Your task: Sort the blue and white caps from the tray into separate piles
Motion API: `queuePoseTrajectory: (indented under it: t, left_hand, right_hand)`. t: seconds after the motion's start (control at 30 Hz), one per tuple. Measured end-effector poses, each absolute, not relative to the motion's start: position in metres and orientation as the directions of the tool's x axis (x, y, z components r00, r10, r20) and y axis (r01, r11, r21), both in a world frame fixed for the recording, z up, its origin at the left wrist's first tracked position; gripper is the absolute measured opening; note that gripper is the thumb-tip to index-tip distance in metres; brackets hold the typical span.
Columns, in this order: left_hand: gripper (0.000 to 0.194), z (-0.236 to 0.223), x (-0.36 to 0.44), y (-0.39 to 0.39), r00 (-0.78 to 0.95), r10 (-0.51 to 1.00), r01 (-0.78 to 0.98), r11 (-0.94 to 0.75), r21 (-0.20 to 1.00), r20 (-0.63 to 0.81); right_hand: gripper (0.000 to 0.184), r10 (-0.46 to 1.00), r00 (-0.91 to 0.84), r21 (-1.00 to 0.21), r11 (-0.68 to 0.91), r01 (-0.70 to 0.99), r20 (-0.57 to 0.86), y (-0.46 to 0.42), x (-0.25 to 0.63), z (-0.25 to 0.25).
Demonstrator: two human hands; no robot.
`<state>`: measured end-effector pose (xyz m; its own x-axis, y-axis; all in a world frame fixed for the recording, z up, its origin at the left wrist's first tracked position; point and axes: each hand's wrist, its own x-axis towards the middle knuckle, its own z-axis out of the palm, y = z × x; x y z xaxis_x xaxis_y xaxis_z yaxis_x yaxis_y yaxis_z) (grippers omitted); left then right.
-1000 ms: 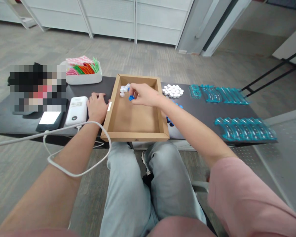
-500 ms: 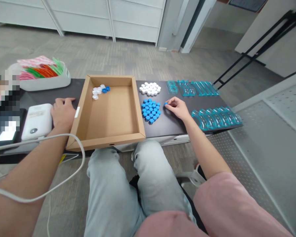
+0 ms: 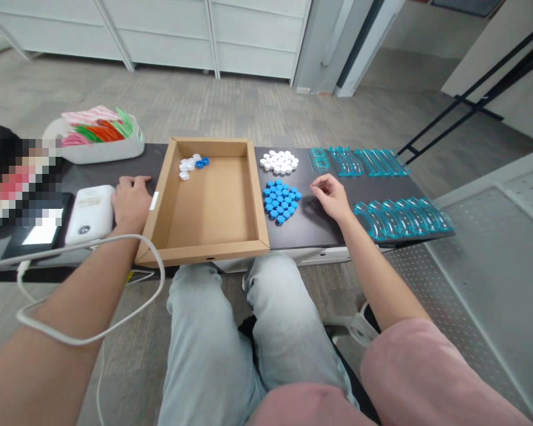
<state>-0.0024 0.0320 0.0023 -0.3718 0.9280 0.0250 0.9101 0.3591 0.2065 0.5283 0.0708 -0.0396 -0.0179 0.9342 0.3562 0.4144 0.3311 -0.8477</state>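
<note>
The right hand (image 3: pixel 331 196) hangs low over the dark tabletop (image 3: pixel 320 232), just right of the pile of small blue six-sided plastic pieces (image 3: pixel 281 201). Its grip is nearly closed, with the thumb and fingertips close together. No piece shows in it, but I cannot tell if a tiny one hides inside.

The left hand (image 3: pixel 132 201) lies loosely spread on the tabletop, with nothing in its grip that I can see. It is between the white rounded plastic power bank (image 3: pixel 91 213) and the shallow brown cardboard tray (image 3: pixel 213 207). At the tray's far left are some cloudy white pieces (image 3: pixel 185 176) and two blue ones (image 3: pixel 205 160).

The blue pieces sit close together, so soft, small moves seem best. A good way is to work at the right edge of the pile, where there is room for fingers. It should help to pinch just one piece by its flat sides and lift it straight up, so the others don't slide. The wrist should keep clear of the curved see-through teal plastic pieces (image 3: pixel 402 219) on the right. The white six-sided pieces (image 3: pixel 279 161), just past the blue pile on the far side, could get bumped too.
</note>
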Motion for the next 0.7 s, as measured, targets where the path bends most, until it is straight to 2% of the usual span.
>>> queuePoseTrajectory:
  t: [0.1,0.2,0.27,0.33,0.47,0.53,0.63,0.7]
  left_hand:
    - [0.066,0.003,-0.001,0.030,-0.359,0.933,0.910,0.345,0.231,0.021]
    - [0.064,0.000,0.000,0.031,-0.380,0.923,0.902,0.356,0.243,0.055]
    - [0.061,-0.004,-0.001,0.032,-0.387,0.918,0.899,0.355,0.256,0.088]
    - [0.060,-0.008,-0.001,0.032,-0.379,0.919,0.902,0.339,0.268,0.114]
    - [0.059,-0.012,-0.001,0.032,-0.362,0.922,0.911,0.318,0.263,0.139]
    - [0.060,-0.013,-0.001,0.032,-0.355,0.924,0.914,0.312,0.261,0.140]
    - [0.060,-0.015,-0.001,0.033,-0.350,0.925,0.915,0.303,0.268,0.149]
    - [0.060,-0.016,-0.002,0.033,-0.347,0.925,0.915,0.297,0.273,0.154]
  right_hand:
    - [0.031,0.897,-0.099,-0.788,0.427,0.442,0.431,0.082,0.496,-0.021]
    - [0.024,0.820,-0.360,-0.686,0.571,0.450,0.446,0.113,0.434,-0.002]
    - [0.024,0.730,-0.567,-0.600,0.663,0.449,0.382,0.141,0.381,0.008]
    - [0.029,0.663,-0.701,-0.499,0.716,0.488,0.264,0.169,0.328,0.014]
    - [0.043,0.688,-0.722,-0.284,0.708,0.647,0.070,0.205,0.246,0.015]
    - [0.042,0.727,-0.686,-0.224,0.672,0.706,0.021,0.211,0.223,0.014]
    - [0.030,0.736,-0.677,-0.200,0.663,0.722,0.000,0.206,0.209,0.013]
    - [0.022,0.696,-0.718,-0.262,0.693,0.671,0.005,0.198,0.210,0.014]
